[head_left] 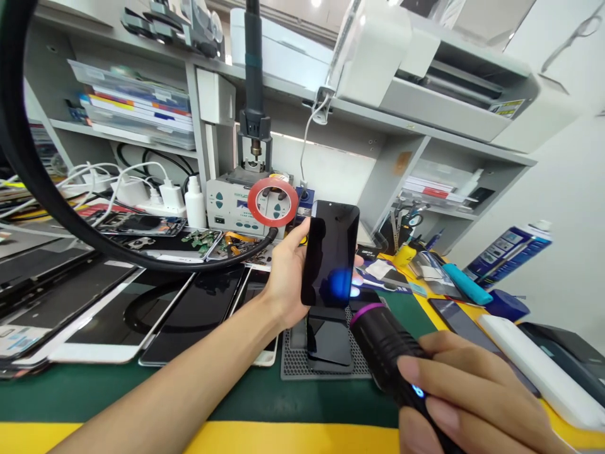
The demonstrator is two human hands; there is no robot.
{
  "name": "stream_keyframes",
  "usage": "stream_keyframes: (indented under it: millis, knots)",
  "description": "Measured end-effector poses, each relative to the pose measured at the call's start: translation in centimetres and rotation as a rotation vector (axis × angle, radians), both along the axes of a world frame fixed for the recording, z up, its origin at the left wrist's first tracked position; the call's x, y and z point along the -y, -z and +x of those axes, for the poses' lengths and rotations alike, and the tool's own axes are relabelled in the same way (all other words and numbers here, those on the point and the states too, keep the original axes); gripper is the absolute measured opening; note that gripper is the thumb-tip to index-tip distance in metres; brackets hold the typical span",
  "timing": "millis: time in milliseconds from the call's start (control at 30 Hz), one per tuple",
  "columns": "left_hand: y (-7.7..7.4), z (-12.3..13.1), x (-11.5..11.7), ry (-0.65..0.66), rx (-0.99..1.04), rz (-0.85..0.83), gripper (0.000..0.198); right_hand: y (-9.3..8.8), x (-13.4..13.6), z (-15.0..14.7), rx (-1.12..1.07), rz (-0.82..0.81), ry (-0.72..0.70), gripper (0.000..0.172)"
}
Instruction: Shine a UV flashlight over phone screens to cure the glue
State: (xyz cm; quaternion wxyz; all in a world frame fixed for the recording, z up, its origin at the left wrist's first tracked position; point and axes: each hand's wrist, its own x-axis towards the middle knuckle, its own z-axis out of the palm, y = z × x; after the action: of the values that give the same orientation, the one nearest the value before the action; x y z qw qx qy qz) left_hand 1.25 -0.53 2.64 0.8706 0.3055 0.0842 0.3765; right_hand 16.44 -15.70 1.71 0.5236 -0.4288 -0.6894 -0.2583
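My left hand (286, 271) grips a black smartphone (331, 252) upright by its edges, its dark screen facing me above the bench. A blue glow shows low on the screen. My right hand (466, 397) is wrapped round a black torch (385, 343) with a purple ring at its head, thumb near a small lit blue button. The torch points at the phone's lower part. Below the phone another dark phone (328, 340) lies on a grey perforated mat (295, 362).
Several tablets and phone panels (118, 315) lie at the left on the green mat. A rework station (246, 202) with a red tape roll (273, 202) stands behind. A thick black hose (28, 170) arcs at the left. Tools, a teal case (466, 284) and a white bar (534, 366) lie at the right.
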Motion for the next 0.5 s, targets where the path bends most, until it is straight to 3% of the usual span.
stream_keyframes:
  millis: [133, 333, 500]
  knots:
    - [0.2, 0.1, 0.0, -0.042, 0.018, -0.051, 0.053, 0.5, -0.9, -1.6, 0.130, 0.129, -0.021, 0.017]
    - [0.3, 0.4, 0.3, -0.037, -0.015, -0.088, 0.051, -1.3, -2.3, -0.5, 0.345, 0.188, -0.079, 0.018]
    - [0.2, 0.7, 1.0, -0.030, -0.001, -0.031, 0.050, -1.7, -3.1, -0.7, 0.364, 0.212, -0.077, 0.024]
